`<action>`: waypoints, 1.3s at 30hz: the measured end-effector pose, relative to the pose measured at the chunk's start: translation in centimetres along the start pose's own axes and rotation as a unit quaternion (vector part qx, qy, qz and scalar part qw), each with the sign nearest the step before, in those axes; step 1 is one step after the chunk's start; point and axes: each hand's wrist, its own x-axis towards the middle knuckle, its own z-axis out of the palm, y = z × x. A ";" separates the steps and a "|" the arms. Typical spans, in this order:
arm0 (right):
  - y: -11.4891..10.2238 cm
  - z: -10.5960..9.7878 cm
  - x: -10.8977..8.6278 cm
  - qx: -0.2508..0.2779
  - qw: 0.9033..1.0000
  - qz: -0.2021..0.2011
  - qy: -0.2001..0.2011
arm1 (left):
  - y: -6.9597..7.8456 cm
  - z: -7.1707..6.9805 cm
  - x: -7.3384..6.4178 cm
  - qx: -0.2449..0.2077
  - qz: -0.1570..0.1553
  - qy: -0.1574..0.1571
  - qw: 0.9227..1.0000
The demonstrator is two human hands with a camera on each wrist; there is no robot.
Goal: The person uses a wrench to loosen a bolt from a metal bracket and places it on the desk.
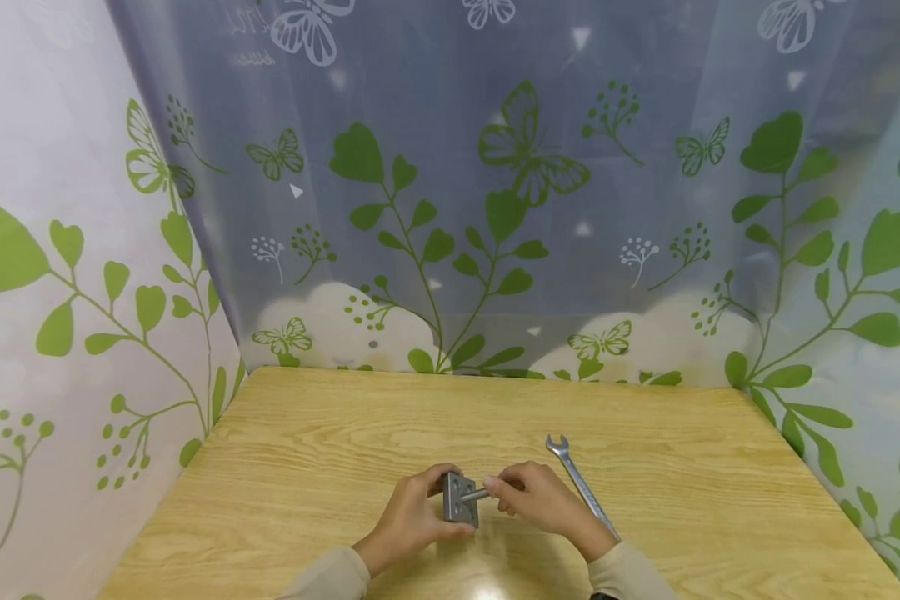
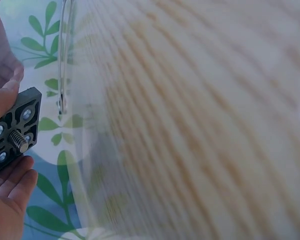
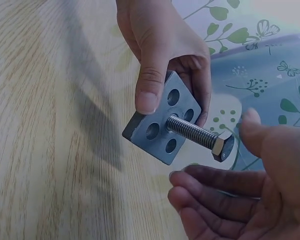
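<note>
My left hand [image 1: 412,514] grips a grey square plate [image 1: 450,500] by its edges, thumb on one side and fingers on the other. Several round holes surround the plate's centre in the right wrist view, where a hex bolt [image 3: 192,131] passes through. On the plate's other face, the bolt's threaded tip [image 2: 19,141] sticks out among several small screws [image 2: 27,114]. Around the bolt's hex head, my right hand [image 3: 245,185] has thumb and fingers spread apart, with a gap to the head. The plate is held tilted up above the wooden table [image 1: 330,450].
A combination wrench [image 1: 581,483] lies on the table to the right, partly behind the right forearm. Curtains [image 1: 435,208] printed with leaves and butterflies stand along the table's back and sides.
</note>
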 end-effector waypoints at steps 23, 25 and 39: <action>0.1 0.1 -0.1 0.026 0.998 -0.043 0.043 | 0.1 0.1 0.1 -0.008 -0.005 -0.005 1.000; 0.0 0.0 -0.1 0.039 0.997 -0.043 0.045 | 0.2 0.0 0.2 -0.009 -0.006 -0.005 1.000; 0.0 0.3 0.0 0.015 0.999 -0.038 0.000 | 0.1 -0.2 -0.1 -0.010 0.005 -0.005 1.000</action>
